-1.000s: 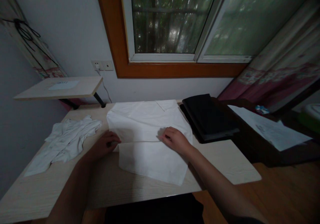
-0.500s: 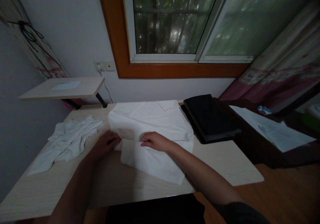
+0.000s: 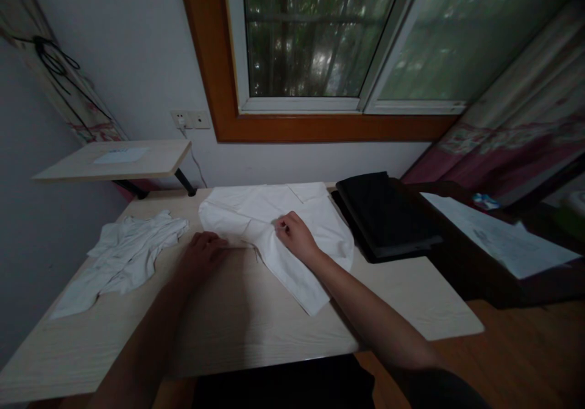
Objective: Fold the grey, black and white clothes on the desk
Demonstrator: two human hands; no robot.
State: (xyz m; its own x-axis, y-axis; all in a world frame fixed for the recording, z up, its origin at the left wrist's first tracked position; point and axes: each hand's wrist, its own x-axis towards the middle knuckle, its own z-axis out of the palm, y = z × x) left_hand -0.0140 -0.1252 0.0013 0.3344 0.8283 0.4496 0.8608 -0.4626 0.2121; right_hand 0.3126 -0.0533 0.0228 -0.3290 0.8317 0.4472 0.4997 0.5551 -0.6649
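A large white garment (image 3: 228,206), partly folded, lies flat across the back middle of the table. My right hand (image 3: 297,235) is closed in a pinch on its fabric near the centre. From that grip the near part of the cloth is drawn up in slanting creases, and one corner points toward the front right. My left hand (image 3: 203,253) rests at the garment's left front edge, its fingers stretched toward the cloth and its thumb mostly hidden. Left of that hand lies a second white garment (image 3: 132,247), crumpled.
A black folder (image 3: 384,214) lies right of the garment. Beyond it, paper sheets (image 3: 493,232) rest on a dark surface. A small raised shelf (image 3: 159,159) stands at the table's (image 3: 274,342) back left. A window (image 3: 315,37) and wall socket (image 3: 189,120) are behind.
My right hand moved left along the fold, then away from me and slightly right, pulling the garment's front flap up. My left hand's fingers have straightened near the left edge.
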